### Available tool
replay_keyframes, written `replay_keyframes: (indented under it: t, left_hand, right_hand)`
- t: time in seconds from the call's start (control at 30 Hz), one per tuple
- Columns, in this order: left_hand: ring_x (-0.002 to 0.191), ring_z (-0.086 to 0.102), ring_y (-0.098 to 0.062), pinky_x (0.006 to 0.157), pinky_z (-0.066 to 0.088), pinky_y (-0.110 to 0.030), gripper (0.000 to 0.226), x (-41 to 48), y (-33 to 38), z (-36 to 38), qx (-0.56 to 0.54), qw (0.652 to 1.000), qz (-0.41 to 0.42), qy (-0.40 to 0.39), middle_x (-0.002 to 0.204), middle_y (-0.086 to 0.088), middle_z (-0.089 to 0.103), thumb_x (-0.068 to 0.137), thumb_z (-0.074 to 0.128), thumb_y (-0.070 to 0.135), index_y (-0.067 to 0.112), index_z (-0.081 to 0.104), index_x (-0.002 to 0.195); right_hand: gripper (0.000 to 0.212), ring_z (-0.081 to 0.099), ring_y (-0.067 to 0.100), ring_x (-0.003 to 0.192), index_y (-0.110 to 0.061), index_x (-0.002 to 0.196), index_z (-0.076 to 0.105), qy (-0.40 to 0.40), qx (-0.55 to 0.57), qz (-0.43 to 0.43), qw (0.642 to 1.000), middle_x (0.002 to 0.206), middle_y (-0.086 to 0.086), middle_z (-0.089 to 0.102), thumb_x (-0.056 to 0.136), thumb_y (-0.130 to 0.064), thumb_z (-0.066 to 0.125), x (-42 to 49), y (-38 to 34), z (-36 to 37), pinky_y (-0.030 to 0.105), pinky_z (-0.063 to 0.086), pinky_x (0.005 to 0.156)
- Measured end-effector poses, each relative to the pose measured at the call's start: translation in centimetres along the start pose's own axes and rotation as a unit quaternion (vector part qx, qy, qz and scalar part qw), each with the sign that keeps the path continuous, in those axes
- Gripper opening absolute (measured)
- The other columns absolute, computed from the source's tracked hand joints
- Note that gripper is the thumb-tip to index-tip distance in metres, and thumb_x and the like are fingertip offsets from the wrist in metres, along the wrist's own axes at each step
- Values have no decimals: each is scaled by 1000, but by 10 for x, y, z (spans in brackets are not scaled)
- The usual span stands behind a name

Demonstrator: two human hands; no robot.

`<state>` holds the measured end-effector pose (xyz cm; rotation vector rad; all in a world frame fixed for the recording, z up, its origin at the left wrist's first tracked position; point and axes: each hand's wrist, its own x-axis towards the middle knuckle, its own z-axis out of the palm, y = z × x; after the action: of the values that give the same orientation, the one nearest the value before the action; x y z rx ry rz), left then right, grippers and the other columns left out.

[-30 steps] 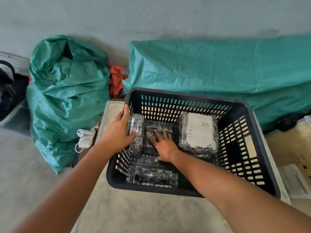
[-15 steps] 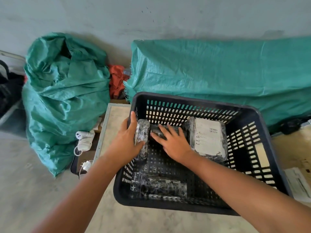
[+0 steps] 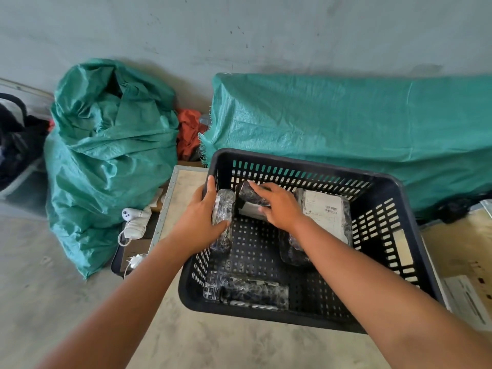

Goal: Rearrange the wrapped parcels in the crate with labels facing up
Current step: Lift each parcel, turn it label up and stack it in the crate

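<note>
A black slotted crate (image 3: 394,198) sits on a pale table. My left hand (image 3: 199,222) wraps over the crate's left wall and grips a wrapped parcel (image 3: 223,217) standing on its edge against that wall. My right hand (image 3: 279,206) is shut on a small dark wrapped parcel (image 3: 249,199) near the back wall, tilted up off the crate floor, a pale face showing on its near side. On the right lies a bigger parcel (image 3: 323,214) with its white label up. Another dark parcel (image 3: 253,291) lies flat at the front, no label showing.
Two green woven sacks, one bunched at the left (image 3: 106,155) and one long behind the crate (image 3: 346,121), stand against the grey wall. A white corded device (image 3: 134,219) lies left of the table. Paper sheets (image 3: 466,296) rest at the right.
My right hand has closed on the small middle parcel and tipped it up from lying flat. My left hand has kept its hold on the upright parcel. The camera has shifted slightly.
</note>
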<state>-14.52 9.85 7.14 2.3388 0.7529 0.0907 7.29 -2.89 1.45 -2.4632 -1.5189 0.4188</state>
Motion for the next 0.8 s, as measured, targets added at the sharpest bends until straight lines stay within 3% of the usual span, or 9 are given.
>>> replay_keyframes:
  t: [0.17, 0.3, 0.47, 0.57, 0.63, 0.73, 0.8]
  left_hand:
    - [147, 33, -34, 116, 32, -44, 105, -3, 0, -1, 9, 1000, 22, 18, 168, -8, 7, 91, 67, 49, 36, -11, 161]
    - [155, 3, -38, 123, 17, -56, 95, 1, 10, -12, 88, 989, 81, 89, 169, -15, 4, 91, 66, 52, 28, 9, 164]
    - [156, 9, -32, 120, 17, -51, 84, 15, 38, -26, -43, 979, 166, 109, 169, -9, 14, 88, 75, 41, 39, 29, 158]
    - [157, 5, -21, 122, 22, -56, 86, 16, 53, -17, -135, 977, 160, 50, 169, 1, 15, 88, 78, 33, 55, 27, 153]
    - [155, 15, -14, 118, 35, -49, 89, 13, 60, -9, -251, 956, 145, 31, 165, 16, 25, 91, 76, 20, 60, 24, 152]
    - [130, 59, -16, 99, 55, -34, 89, 9, 69, -1, -423, 897, 120, 40, 149, 12, 54, 94, 71, 10, 56, 24, 153]
    - [117, 67, -15, 92, 59, -37, 85, 8, 75, 1, -484, 867, 109, 44, 146, 8, 57, 94, 70, 17, 54, 23, 154]
  right_hand:
    - [77, 52, 26, 141, -35, 157, 42, 35, 80, -25, 996, 155, 2, 54, 91, -26, 81, -18, -1, -42, 53, 41, 117]
    - [79, 51, 19, 143, -37, 154, 48, 52, 157, -25, 986, 154, -2, 56, 85, -29, 86, -29, -1, -91, 38, 33, 121]
    - [76, 49, -6, 135, -44, 150, 51, 46, 263, -29, 963, 151, -14, 55, 85, -29, 87, -47, 6, -159, 28, 32, 117]
    - [72, 54, -2, 136, -43, 147, 55, 75, 358, -32, 930, 149, -15, 57, 84, -26, 86, -59, 8, -178, 33, 37, 120]
    - [69, 56, 6, 137, -48, 143, 57, 95, 424, -32, 900, 148, -13, 61, 83, -25, 84, -72, 8, -176, 35, 40, 119]
    - [66, 63, 13, 130, -43, 139, 61, 115, 544, -13, 831, 140, -7, 68, 84, -13, 80, -88, 11, -157, 35, 49, 111]
    - [66, 64, 19, 130, -37, 140, 62, 132, 607, 12, 784, 138, -2, 70, 82, -13, 83, -93, 13, -143, 41, 49, 112]
